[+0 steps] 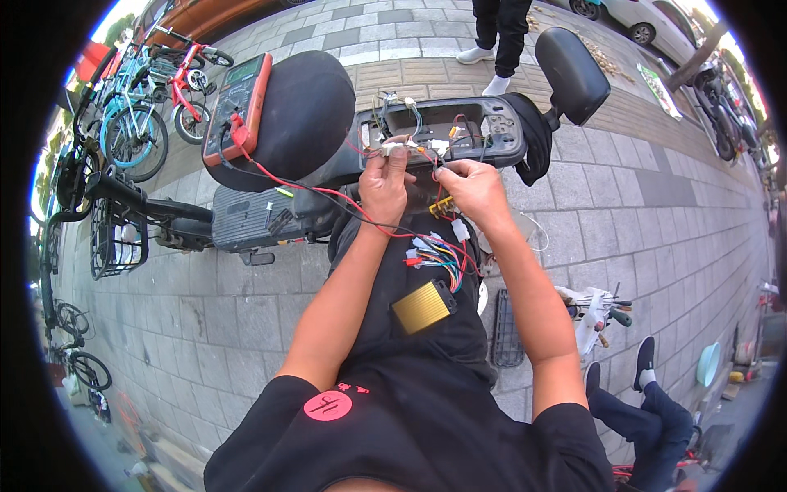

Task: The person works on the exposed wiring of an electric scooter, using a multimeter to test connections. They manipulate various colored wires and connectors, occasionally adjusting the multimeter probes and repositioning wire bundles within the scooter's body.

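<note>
My left hand (384, 187) is closed, its fingertips pinching a white plug connector (393, 148) with thin wires running from it. Beside it on the right, my right hand (478, 192) pinches a dark wire (438, 166); the fingers partly hide its end. Both hands work at the near edge of an electric scooter's open compartment (510, 156), where loose coloured wires and white connectors lie. A gold finned controller box (424, 308) rests on my lap with its bundle of coloured leads (443, 252). Red and black test leads (344, 199) cross over my left wrist.
An orange multimeter (238, 111) leans on the black scooter seat (309, 115) at left. A mirror (571, 75) sticks up beyond the compartment. Someone in dark trousers (513, 33) stands behind it; another person's legs (648, 414) are at lower right, near a bag of tools (592, 316).
</note>
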`<state>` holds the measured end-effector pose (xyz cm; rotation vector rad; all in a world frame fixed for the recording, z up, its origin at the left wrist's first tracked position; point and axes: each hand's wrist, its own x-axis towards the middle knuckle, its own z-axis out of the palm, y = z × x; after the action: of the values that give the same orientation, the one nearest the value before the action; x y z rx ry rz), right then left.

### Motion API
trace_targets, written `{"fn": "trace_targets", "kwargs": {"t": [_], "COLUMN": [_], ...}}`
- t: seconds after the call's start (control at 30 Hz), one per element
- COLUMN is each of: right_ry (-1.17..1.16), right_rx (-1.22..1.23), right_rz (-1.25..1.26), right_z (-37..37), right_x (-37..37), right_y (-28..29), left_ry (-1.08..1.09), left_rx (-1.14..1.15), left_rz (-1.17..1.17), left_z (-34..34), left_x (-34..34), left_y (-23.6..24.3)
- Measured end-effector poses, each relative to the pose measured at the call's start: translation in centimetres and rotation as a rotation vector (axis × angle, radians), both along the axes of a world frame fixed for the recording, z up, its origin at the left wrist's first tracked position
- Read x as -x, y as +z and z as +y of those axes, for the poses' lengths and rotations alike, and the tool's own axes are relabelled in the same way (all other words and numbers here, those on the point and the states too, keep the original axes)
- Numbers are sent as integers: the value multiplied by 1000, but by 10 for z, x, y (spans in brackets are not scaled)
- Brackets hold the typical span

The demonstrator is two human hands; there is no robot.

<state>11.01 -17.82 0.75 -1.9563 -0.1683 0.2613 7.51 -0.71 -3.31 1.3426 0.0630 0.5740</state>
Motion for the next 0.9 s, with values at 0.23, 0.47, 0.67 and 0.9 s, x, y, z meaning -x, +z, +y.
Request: {"fn": "trace_targets", "kwargs": {"t": [0.23,0.47,0.67,0.9], "right_ry": [-80,-38,72,165], "right_rx": [376,400,261,371], "right_rz": [-363,-221,-26,-14], "right_z": [0,2,-3,-11], "right_x": [11,6,-19,-32], "right_y": [11,18,18,30], "left_ry": [25,63,-56,-166], "left_rx": [1,-332,-492,-450], "left_rz": [-19,-5,64,77], "left_z": [1,17,39,59], "left_x": [-5,-36,-64,-96], "left_y": [-3,16,32,34]}}
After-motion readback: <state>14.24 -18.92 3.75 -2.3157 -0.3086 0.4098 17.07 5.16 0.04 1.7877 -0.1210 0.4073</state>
